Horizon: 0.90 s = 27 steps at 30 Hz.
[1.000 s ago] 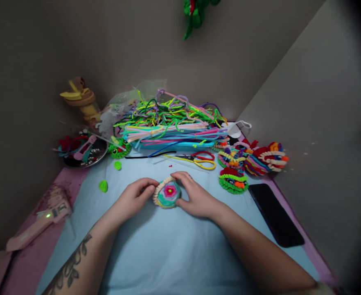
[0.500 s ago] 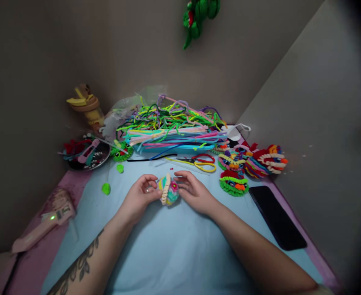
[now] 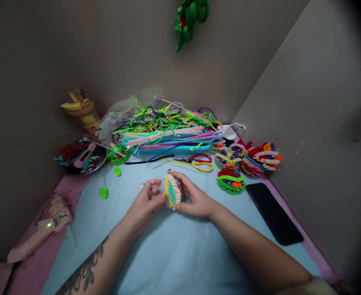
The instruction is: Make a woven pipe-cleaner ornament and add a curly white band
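Between my two hands is a small round craft piece (image 3: 170, 191) of coiled pipe cleaners, striped in blue, yellow and teal with a twisted cream band. My left hand (image 3: 150, 201) pinches its left side with thumb and fingers. My right hand (image 3: 195, 196) wraps the right side, fingers over the top and thumb below. A magenta part shows partly behind the right fingers. Just beyond the hands lie scissors (image 3: 195, 162) with one red and one yellow handle.
Behind lies a blue tray (image 3: 180, 149) heaped with pipe cleaners. Several finished colourful pieces (image 3: 230, 181) and a black phone (image 3: 274, 213) are at right. At left are a pink glue gun (image 3: 42, 235) with a green light, a metal bowl (image 3: 102, 162) and a green frog-like piece (image 3: 119, 155).
The craft piece has turned, bringing its striped side and cream band into view. My right hand has closed in around it. The whole view has shifted slightly.
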{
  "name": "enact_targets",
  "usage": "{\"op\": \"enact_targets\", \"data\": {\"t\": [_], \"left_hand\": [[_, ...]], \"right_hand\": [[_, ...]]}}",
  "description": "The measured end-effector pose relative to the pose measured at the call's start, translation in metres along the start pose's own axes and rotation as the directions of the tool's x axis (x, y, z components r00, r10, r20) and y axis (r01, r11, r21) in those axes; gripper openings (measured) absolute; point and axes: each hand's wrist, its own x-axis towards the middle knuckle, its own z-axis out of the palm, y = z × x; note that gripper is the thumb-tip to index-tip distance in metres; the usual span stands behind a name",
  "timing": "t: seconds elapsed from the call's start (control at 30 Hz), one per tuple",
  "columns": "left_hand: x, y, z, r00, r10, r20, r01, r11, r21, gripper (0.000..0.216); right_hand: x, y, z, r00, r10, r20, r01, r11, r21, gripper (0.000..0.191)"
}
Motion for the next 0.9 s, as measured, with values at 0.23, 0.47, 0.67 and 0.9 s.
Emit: {"op": "enact_targets", "data": {"t": [0.23,0.47,0.67,0.9], "left_hand": [[0.002,-0.001,0.006,0.999,-0.052,-0.007,0.052,0.999,0.013,0.034],[0.004,-0.008,0.007,0.994,0.055,-0.099,-0.052,0.998,0.037,0.031],[0.004,-0.012,0.006,0.991,0.067,-0.114,-0.064,0.998,0.028,0.027],[0.003,-0.010,0.008,0.995,0.049,-0.088,-0.047,0.999,0.019,0.027]], "right_hand": [[0.005,-0.014,-0.002,0.995,-0.100,0.013,0.100,0.960,-0.263,0.064],[0.006,-0.018,0.018,0.898,-0.281,-0.337,0.063,0.843,-0.534,0.014],[0.005,-0.013,0.020,0.921,-0.271,-0.282,0.008,0.734,-0.679,0.010],[0.008,-0.005,0.013,0.935,-0.208,-0.287,-0.046,0.731,-0.681,0.017]]}}
